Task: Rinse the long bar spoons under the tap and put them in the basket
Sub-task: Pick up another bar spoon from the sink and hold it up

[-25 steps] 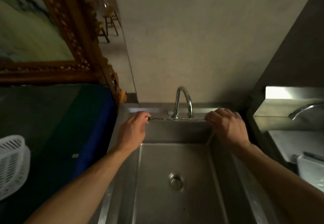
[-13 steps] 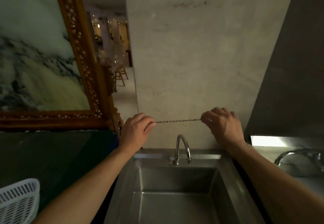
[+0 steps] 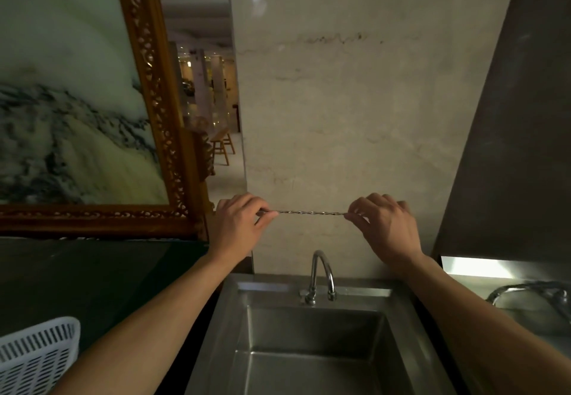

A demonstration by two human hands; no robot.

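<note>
**Bar spoon held level above the tap**

Nearest me, left of the sink [image 3: 216,326], I see the white basket [image 3: 37,354] on the dark table [image 3: 92,277]. The tap [image 3: 321,274] stands at the sink's back rim. Above the tap, my left hand [image 3: 238,228] and right hand [image 3: 386,228] each pinch one end of the twisted bar spoon [image 3: 312,212], stretched level between them before the wall [image 3: 355,101].

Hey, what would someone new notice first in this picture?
Both hands, left and right, pinch a twisted bar spoon level above the tap and steel sink. A gilt-framed painting fills the upper left; a white basket sits bottom left.
</note>
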